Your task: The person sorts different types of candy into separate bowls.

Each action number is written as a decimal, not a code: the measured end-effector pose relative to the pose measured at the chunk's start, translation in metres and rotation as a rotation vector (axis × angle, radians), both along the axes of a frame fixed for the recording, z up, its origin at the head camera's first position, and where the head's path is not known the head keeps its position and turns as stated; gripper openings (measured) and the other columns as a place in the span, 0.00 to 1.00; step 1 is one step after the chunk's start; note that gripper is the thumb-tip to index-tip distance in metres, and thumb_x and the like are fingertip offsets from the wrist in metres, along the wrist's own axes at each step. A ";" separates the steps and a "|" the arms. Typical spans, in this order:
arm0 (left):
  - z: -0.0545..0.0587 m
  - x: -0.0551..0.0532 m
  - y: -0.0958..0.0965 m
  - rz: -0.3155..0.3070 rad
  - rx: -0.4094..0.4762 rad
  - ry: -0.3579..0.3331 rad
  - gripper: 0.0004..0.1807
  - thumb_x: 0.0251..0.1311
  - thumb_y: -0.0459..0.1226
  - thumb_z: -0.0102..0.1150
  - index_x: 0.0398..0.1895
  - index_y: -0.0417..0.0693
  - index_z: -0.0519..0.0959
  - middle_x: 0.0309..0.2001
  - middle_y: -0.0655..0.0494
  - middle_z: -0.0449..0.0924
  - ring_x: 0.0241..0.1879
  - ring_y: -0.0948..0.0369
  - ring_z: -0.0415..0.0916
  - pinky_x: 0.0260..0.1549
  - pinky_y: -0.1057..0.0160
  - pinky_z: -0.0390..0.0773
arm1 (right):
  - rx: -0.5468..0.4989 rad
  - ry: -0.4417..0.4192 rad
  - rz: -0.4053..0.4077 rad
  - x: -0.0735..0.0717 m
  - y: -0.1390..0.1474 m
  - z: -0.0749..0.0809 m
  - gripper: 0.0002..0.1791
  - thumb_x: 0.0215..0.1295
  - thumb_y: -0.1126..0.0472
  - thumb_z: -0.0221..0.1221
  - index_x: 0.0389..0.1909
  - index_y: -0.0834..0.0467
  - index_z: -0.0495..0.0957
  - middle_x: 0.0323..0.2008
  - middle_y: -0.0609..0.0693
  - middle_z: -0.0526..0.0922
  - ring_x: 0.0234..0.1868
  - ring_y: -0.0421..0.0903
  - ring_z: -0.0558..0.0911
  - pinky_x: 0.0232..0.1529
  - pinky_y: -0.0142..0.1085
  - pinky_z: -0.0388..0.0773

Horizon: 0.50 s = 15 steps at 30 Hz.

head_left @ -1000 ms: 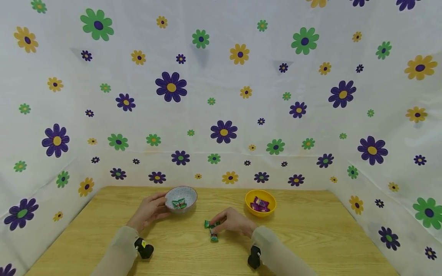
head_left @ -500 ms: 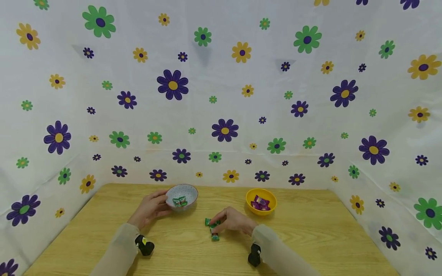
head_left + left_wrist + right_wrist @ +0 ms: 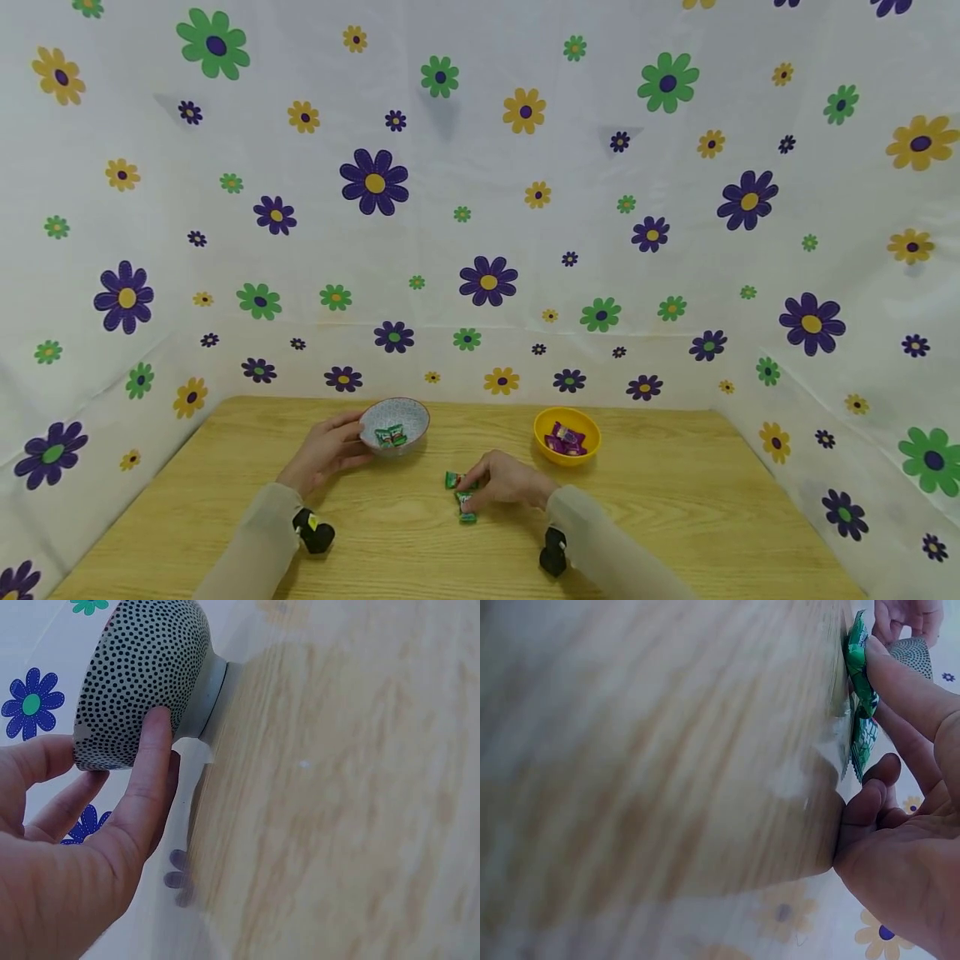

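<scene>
A speckled bowl (image 3: 395, 423) with a few green-wrapped candies (image 3: 391, 436) inside stands at the back left of the table. My left hand (image 3: 326, 450) holds it by its left side; in the left wrist view the straight fingers (image 3: 154, 750) lie along the dotted outer wall. Near the table's middle, my right hand (image 3: 510, 481) has its thumb and forefinger on loose green-wrapped candies (image 3: 467, 510). The right wrist view shows the thumb against the nearer candy (image 3: 861, 671) and a second green candy (image 3: 865, 740) beside it; the other fingers curl under.
A yellow bowl (image 3: 541, 446) with several purple-wrapped candies (image 3: 566, 438) stands behind the right hand, at the back right. The wooden table (image 3: 405, 550) is bounded by a flower-printed white sheet (image 3: 420, 242) at the back and sides.
The right thumb and forefinger have shifted slightly on the green candies, and the nearer candy shows a bit more. The left hand stays at the speckled bowl.
</scene>
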<state>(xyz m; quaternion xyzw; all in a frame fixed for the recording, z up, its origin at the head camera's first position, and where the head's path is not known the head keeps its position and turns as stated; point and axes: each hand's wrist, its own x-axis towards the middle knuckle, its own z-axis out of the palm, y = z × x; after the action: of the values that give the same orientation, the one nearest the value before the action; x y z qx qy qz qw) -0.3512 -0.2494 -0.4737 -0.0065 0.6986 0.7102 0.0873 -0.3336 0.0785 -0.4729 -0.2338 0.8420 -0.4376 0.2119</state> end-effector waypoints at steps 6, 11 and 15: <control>0.001 -0.001 0.000 0.004 0.004 -0.001 0.29 0.76 0.39 0.44 0.75 0.38 0.55 0.67 0.34 0.63 0.49 0.57 0.79 0.51 0.53 0.81 | 0.018 0.017 -0.003 0.000 0.000 0.002 0.06 0.54 0.65 0.71 0.34 0.57 0.89 0.38 0.45 0.86 0.42 0.40 0.75 0.45 0.32 0.70; 0.002 -0.002 -0.001 0.006 0.015 0.008 0.29 0.75 0.38 0.44 0.75 0.37 0.55 0.66 0.35 0.65 0.47 0.59 0.79 0.51 0.53 0.81 | 0.042 0.041 -0.011 -0.001 0.000 0.004 0.04 0.55 0.64 0.71 0.32 0.57 0.88 0.36 0.44 0.82 0.40 0.41 0.73 0.42 0.32 0.68; 0.000 -0.001 -0.001 0.003 0.015 0.005 0.29 0.75 0.38 0.44 0.75 0.37 0.55 0.67 0.35 0.64 0.48 0.58 0.79 0.51 0.53 0.81 | 0.039 0.044 -0.015 0.001 0.001 0.002 0.03 0.56 0.63 0.70 0.32 0.57 0.88 0.36 0.45 0.79 0.40 0.41 0.73 0.43 0.32 0.68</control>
<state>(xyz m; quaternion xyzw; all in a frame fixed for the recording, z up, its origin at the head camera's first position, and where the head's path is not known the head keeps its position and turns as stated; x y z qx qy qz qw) -0.3525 -0.2504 -0.4734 -0.0050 0.6935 0.7154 0.0845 -0.3326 0.0792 -0.4711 -0.2328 0.8565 -0.4175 0.1947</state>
